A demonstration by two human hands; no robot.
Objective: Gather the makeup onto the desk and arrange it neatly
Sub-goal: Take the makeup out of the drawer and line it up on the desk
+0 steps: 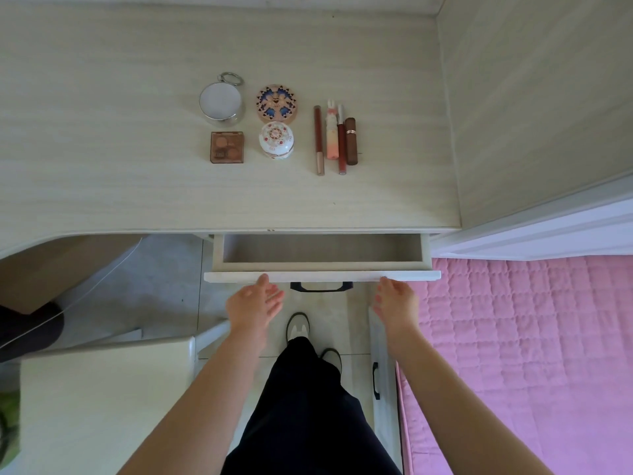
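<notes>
Neatly set out on the desk (pixel 102 149), the makeup lies well beyond both hands, which reach the open drawer (pixel 322 276).

Left hand (pixel 253 303) and right hand (pixel 397 301) are apart, fingers straight, tips touching the drawer's front edge either side of its dark handle (pixel 321 286). Farther back sit a round mirror compact (pixel 222 103), patterned compact (pixel 275 103), brown eyeshadow palette (pixel 227 147), white floral jar (pixel 276 140) and four lip sticks (pixel 337 138) side by side. Palette lettering is unreadable.
</notes>
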